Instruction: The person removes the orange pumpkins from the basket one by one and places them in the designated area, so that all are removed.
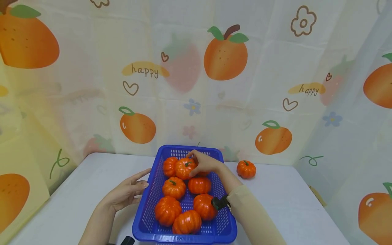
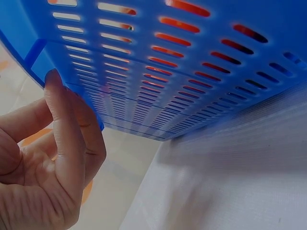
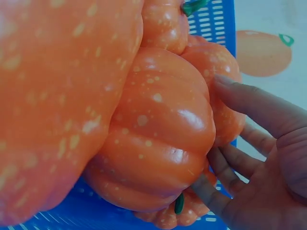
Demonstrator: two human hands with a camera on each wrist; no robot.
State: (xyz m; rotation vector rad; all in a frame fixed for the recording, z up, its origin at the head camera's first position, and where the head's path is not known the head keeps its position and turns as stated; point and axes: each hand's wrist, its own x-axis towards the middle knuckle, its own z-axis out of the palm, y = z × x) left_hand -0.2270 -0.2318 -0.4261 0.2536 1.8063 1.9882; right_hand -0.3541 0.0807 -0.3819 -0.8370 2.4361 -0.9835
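A blue plastic basket (image 1: pixel 183 238) with slotted walls holds several small orange pumpkins with green stems. My right hand (image 1: pixel 206 162) reaches into its far part, thumb and fingers around a pumpkin (image 1: pixel 184 168) beside the back wall. The right wrist view shows the thumb on the front of that pumpkin (image 3: pixel 230 117), with fingers behind its lower side; another pumpkin (image 3: pixel 158 129) fills the middle of that view. At the basket's left side is my left hand (image 1: pixel 124 192), fingers spread loosely; in the left wrist view its fingertips touch the rim (image 2: pixel 36 57).
One pumpkin (image 1: pixel 246 169) lies on the white tabletop (image 1: pixel 275 200) outside the basket, at the right rear. Behind the table hangs a fruit-printed curtain (image 1: pixel 190 112). A dark wrist strap (image 1: pixel 221 203) on the right arm overlaps the basket's right side.
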